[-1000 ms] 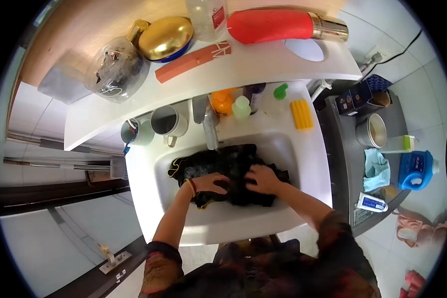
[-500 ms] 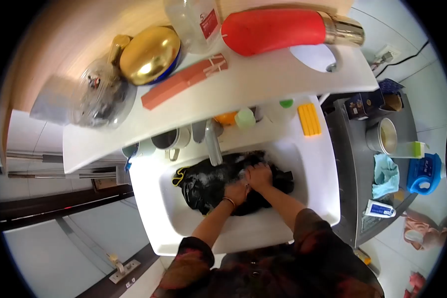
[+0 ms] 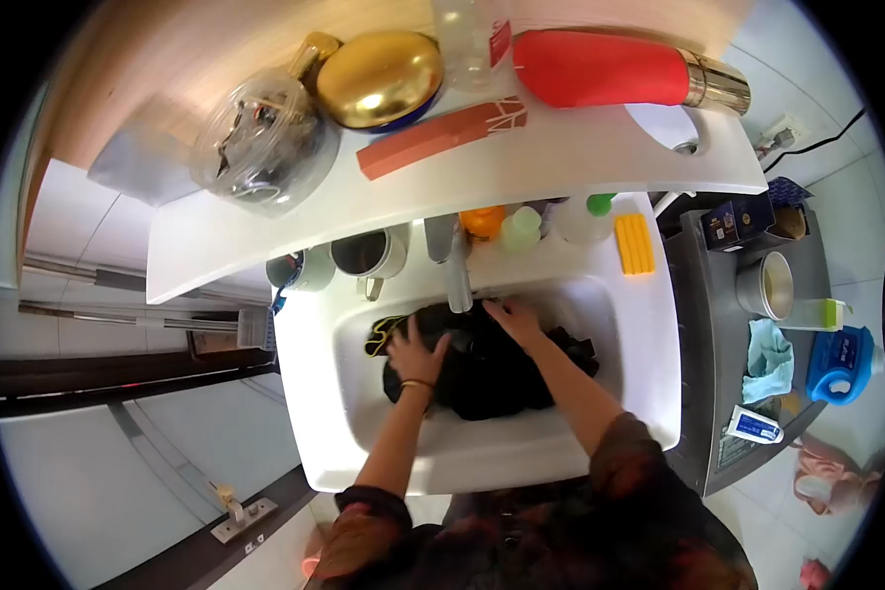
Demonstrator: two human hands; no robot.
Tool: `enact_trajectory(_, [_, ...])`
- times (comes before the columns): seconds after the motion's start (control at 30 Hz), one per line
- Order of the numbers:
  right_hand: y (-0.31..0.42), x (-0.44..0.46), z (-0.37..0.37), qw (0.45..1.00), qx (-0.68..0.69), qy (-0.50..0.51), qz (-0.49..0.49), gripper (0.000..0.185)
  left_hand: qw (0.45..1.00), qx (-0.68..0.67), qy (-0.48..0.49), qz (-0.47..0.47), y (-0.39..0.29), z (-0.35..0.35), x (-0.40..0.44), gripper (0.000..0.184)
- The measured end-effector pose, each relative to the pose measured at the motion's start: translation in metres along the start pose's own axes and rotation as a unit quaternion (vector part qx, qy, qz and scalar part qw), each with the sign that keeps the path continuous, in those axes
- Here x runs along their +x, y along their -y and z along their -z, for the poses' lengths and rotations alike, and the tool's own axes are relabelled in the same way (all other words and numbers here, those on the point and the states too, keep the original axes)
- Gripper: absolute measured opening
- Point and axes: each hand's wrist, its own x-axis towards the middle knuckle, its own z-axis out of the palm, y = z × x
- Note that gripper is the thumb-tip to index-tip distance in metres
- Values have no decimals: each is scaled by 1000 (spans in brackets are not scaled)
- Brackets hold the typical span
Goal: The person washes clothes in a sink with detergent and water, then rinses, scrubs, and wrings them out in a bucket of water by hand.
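A wet black garment (image 3: 492,374) with yellow-edged trim lies bunched in the white sink basin (image 3: 364,418), below the faucet (image 3: 458,280). My left hand (image 3: 415,356) rests on the garment's left part with its fingers spread, close to the yellow trim. At the garment's upper edge, just right of the faucet's tip, my right hand (image 3: 516,323) has its fingers bent onto the cloth and appears to grip it. The fingertips there are partly hidden against the black fabric.
A white shelf (image 3: 580,157) overhangs the sink's back, holding a red bottle (image 3: 605,71) and a clear jar (image 3: 265,143). Along the rim stand a mug (image 3: 382,258), small bottles and a yellow ribbed block (image 3: 634,244). A dark side cabinet (image 3: 703,393) stands right.
My hands, close together on the garment before, are now apart: the left moved left and spread open, the right moved up towards the faucet. White foam on the cloth shows less. The view shifted.
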Motion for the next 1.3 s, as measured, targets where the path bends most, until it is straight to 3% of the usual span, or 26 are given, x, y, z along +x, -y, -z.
enact_trajectory(0.03, [3, -1, -17, 993, 114, 21, -19, 68, 1000, 0, 0, 4, -2, -24, 7, 57])
enact_trajectory(0.07, [-2, 8, -30, 974, 154, 95, -135, 88, 974, -210, 86, 11, -1, -53, 17, 58])
enact_trajectory(0.1, [-4, 4, -35, 974, 152, 100, -137, 88, 897, -409, 166, 20, -1, -68, 20, 59])
enact_trajectory(0.17, [-5, -2, -38, 907, 322, 152, -224, 98, 936, -240, 255, -27, -14, -34, 13, 56])
enact_trajectory(0.2, [-12, -1, -28, 865, 397, 154, -267, 88, 907, -358, 200, -92, -21, -20, 2, 49])
enact_trajectory(0.23, [-17, -9, -18, 866, 388, 160, -273, 88, 907, -361, 199, -81, -31, 2, -13, 49])
enact_trajectory(0.3, [-6, -34, 6, 848, 458, 228, -136, 74, 884, -368, 216, -190, -48, 43, -38, 42])
enact_trajectory(0.33, [20, -60, 15, 884, 436, 145, -86, 57, 885, -376, 210, -180, -47, 47, -46, 42])
enact_trajectory(0.37, [3, -65, 18, 888, 427, 149, -85, 57, 883, -313, 272, -219, -46, 50, -53, 41])
enact_trajectory(0.4, [-27, -70, 22, 971, 46, 102, 212, 49, 872, -247, 334, -258, -45, 52, -61, 40])
enact_trajectory(0.43, [-47, -75, 26, 818, -344, 33, 460, 41, 872, -253, 333, -255, -43, 47, -70, 40])
enact_trajectory(0.47, [-46, -86, 23, 816, -349, 38, 459, 41, 870, -266, 313, -273, -41, 34, -79, 40])
enact_trajectory(0.53, [-28, -98, 8, 911, -354, 5, 214, 36, 869, -281, 288, -288, -37, 5, -79, 39])
enact_trajectory(0.63, [-31, -68, -14, 898, -415, -12, 142, 26, 897, -268, 275, -217, -29, -15, -63, 41])
enact_trajectory(0.77, [-25, -20, -34, 897, -423, -28, 121, 19, 916, -277, 265, -116, -26, -50, -28, 43])
enact_trajectory(0.87, [-22, 26, -45, 842, -499, -73, 191, 22, 934, -308, 176, -43, -29, -72, 6, 42])
enact_trajectory(0.9, [-19, 28, -46, 865, -480, -61, 134, 23, 935, -333, 126, -3, -23, -76, 6, 42])
enact_trajectory(0.93, [-22, 22, -46, 883, -462, -45, 70, 25, 933, -335, 130, -7, -9, -84, 11, 34])
enact_trajectory(0.97, [-24, 15, -43, 881, -467, -37, 66, 25, 930, -327, 152, 71, -5, -46, 19, 30])
enact_trajectory(1.07, [-14, 13, -37, 880, -471, -13, 50, 23, 972, -145, -87, -162, 51, -14, 26, 29])
enact_trajectory(1.13, [-23, 7, -32, 876, -416, -73, 235, 31, 989, -113, -67, -73, 62, 3, 26, 39])
enact_trajectory(1.17, [-24, 7, -31, 867, -430, -63, 244, 31, 985, -150, -82, -33, 63, -6, 23, 43])
enact_trajectory(1.2, [-15, 2, -34, 974, -188, -44, 117, 36, 977, -204, -48, 45, 46, -18, 17, 48])
enact_trajectory(1.23, [-2, -7, -35, 997, 68, -22, -26, 41, 959, -257, -14, 121, 22, -33, 14, 54])
enact_trajectory(1.27, [25, -26, -27, 980, 187, 56, -30, 54, 913, -381, 51, 135, 14, -75, 16, 59])
enact_trajectory(1.3, [23, -27, -28, 983, 171, 66, -29, 54, 860, -472, 151, 119, 2, -69, 16, 58])
